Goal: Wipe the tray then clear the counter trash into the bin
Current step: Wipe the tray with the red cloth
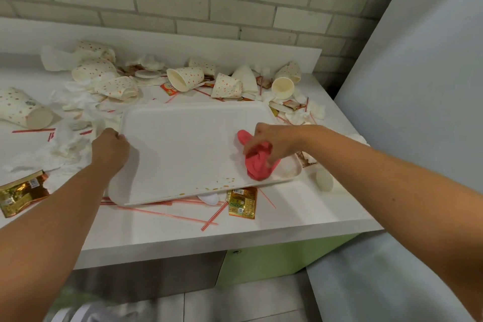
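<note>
Your white tray [188, 144] lay on the white counter [300, 212], tilted over some of the litter: red-striped straws [183, 217] and a gold sauce sachet [241, 202] poked out from under its near edge. The tray was nearly bare. It held only the pink cloth [257, 162] at its right end, a scatter of small brownish drips along the near rim, and a faint stain in the near right corner.

Behind the tray, the dotted paper cups [185, 78] lay tipped on their sides, some crushed, and the ones whose mouths faced you looked empty. A plain paper cup [282, 86] at the back right also showed an empty inside. Crumpled napkins [75, 102], a larger dotted cup [23, 108] at the far left and a gold foil wrapper [22, 192] filled the counter's left side.

Your left hand [111, 150] was curled around the tray's left edge, fingers wrapped under the rim and thumb on top, with the forearm reaching in from the lower left. Your right hand [274, 144] pressed down on the bunched cloth, fingers bent and closed into its folds, wrist raised, and the arm stretched in from the right. The bin could not be made out.
</note>
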The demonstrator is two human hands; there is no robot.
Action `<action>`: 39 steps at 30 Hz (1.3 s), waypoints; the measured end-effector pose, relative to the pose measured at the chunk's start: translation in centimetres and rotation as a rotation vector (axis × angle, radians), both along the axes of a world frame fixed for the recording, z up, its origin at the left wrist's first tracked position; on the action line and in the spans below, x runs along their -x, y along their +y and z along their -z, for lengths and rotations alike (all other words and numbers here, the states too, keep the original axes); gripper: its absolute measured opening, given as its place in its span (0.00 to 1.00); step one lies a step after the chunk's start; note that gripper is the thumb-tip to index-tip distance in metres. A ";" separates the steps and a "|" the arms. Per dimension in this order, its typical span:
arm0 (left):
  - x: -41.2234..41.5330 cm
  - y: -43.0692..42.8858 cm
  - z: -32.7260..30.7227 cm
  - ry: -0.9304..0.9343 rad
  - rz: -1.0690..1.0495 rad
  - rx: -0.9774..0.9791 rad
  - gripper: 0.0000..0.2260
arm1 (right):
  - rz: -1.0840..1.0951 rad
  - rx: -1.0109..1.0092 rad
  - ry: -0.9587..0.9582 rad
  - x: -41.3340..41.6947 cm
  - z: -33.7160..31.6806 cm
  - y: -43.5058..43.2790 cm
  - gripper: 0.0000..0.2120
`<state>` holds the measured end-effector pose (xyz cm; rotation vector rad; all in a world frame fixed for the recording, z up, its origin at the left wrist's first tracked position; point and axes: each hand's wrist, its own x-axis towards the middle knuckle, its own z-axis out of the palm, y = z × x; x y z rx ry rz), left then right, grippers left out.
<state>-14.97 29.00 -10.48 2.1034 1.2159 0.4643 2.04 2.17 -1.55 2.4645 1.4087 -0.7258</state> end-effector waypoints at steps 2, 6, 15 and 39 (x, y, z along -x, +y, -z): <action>0.1 -0.1 0.0 -0.029 -0.009 0.035 0.12 | -0.040 0.034 0.012 0.5 0.9 0.1 0.24; 0.2 -0.1 0.0 -0.056 -0.024 0.063 0.14 | -0.005 -0.088 -0.041 0.8 2.8 0.8 0.19; 0.2 -0.3 0.1 -0.058 -0.034 0.089 0.08 | 0.253 -0.067 -0.086 -1.4 0.5 -0.9 0.14; 0.1 0.5 0.6 -0.064 -0.018 0.054 0.14 | 0.393 -0.389 -0.025 -0.7 -1.1 0.1 0.10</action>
